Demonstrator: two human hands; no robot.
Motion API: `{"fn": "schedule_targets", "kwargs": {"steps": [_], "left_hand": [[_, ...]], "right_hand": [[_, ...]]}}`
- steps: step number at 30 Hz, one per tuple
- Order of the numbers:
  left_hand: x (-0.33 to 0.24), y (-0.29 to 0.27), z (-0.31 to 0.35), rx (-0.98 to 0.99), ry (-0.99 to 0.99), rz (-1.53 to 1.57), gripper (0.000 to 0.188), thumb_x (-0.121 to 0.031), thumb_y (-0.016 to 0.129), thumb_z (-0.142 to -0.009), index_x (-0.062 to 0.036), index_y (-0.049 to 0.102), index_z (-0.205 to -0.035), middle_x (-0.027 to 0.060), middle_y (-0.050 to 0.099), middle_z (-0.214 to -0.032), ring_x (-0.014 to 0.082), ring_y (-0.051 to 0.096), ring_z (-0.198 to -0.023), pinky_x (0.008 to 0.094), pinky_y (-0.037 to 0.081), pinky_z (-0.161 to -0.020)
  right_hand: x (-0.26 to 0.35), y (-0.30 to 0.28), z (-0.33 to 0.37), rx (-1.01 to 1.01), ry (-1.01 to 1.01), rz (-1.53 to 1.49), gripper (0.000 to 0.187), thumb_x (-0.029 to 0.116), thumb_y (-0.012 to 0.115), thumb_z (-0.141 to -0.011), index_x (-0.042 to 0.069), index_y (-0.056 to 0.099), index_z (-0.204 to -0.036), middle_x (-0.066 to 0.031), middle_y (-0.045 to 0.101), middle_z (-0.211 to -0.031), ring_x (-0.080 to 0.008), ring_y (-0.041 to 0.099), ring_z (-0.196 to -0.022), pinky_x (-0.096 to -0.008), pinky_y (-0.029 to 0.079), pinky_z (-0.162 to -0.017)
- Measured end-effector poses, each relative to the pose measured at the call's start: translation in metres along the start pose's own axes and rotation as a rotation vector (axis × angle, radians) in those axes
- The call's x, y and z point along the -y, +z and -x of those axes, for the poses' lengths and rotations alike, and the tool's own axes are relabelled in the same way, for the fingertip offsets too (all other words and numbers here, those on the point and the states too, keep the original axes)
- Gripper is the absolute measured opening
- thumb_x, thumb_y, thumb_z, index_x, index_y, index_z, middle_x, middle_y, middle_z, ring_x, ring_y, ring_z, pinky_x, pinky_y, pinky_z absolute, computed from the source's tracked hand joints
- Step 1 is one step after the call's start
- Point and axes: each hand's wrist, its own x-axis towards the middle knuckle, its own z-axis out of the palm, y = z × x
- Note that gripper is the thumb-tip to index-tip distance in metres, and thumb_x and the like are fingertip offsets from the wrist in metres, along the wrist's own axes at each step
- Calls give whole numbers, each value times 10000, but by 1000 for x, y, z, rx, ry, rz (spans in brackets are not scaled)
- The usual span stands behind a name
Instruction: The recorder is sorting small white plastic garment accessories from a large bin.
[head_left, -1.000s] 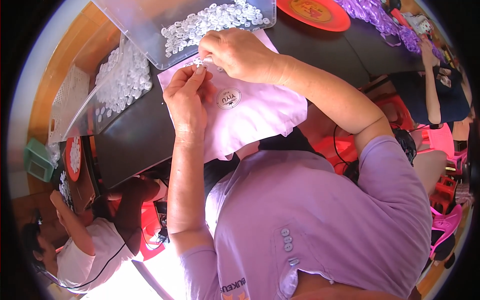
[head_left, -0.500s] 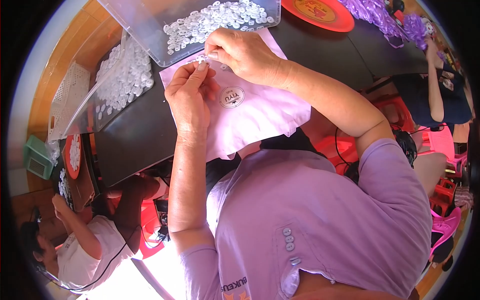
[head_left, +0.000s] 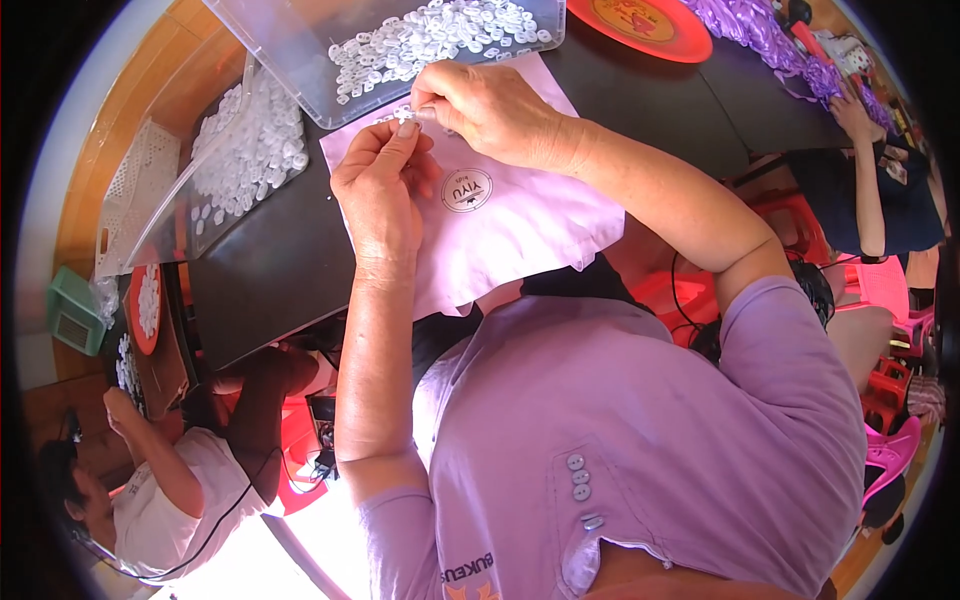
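My left hand (head_left: 380,185) pinches a small white plastic piece (head_left: 404,114) between thumb and forefinger, its other fingers curled under. Right against it, my right hand (head_left: 490,108) is closed in a pinch at the same spot; what lies between its fingertips is too small to make out. Both hands are over a pink cloth (head_left: 520,235) with a round printed mark, which drapes from the table toward my lap. More white pieces show on the cloth beside the fingertips. Just beyond stands a clear plastic bin (head_left: 318,98) with many small white pieces (head_left: 430,45) in it.
Left of the cloth is another clear bin (head_left: 160,240) of white pieces on the dark table (head_left: 270,290). A red round plate (head_left: 650,30) and purple shiny strips (head_left: 745,35) lie at the far right. Co-workers sit at lower left (head_left: 170,480) and right (head_left: 850,190).
My hands hold nearly the same pinch, with only a slight shift. At the right, the co-worker's hand has moved a little among the purple strips.
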Motion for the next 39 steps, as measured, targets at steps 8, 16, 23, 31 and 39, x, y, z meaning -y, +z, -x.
{"fn": "schedule_targets", "kwargs": {"steps": [8, 16, 23, 31, 39], "left_hand": [[2, -1, -1, -15, -3, 7, 119, -89, 618, -891, 29, 610, -893, 86, 631, -741, 122, 535, -512, 232, 368, -451], [0, 1, 1, -16, -8, -6, 118, -89, 616, -895, 29, 607, -895, 90, 631, -732, 120, 532, -510, 230, 365, -449], [0, 1, 0, 1, -8, -29, 117, -71, 603, -894, 45, 593, -907, 103, 630, -763, 146, 549, -532, 244, 365, -450], [2, 1, 1, -10, 3, -51, 109, -71, 614, -893, 38, 605, -895, 95, 631, -739, 126, 540, -513, 232, 368, -438], [3, 1, 1, 0, 24, -133, 110, -69, 608, -895, 40, 613, -888, 93, 626, -740, 131, 545, -521, 237, 367, -439]], "right_hand": [[2, -6, 1, 11, 4, 60, 96, 36, 594, -850, 48, 526, -918, -79, 617, -833, -258, 621, -740, -355, 483, -630], [3, -6, 1, 24, -73, 102, 109, 8, 599, -829, 52, 527, -898, -81, 601, -813, -262, 613, -741, -360, 480, -618], [3, -8, 1, 33, -49, 72, 116, 4, 597, -820, 53, 526, -897, -83, 595, -810, -268, 610, -741, -362, 480, -620], [0, -5, 2, 9, -124, 75, 135, -31, 565, -790, 45, 516, -890, -92, 596, -810, -284, 606, -730, -371, 479, -612], [-1, -1, 4, 65, 9, -4, 110, -12, 574, -814, 21, 517, -902, -120, 610, -806, -300, 612, -730, -374, 477, -626]]}}
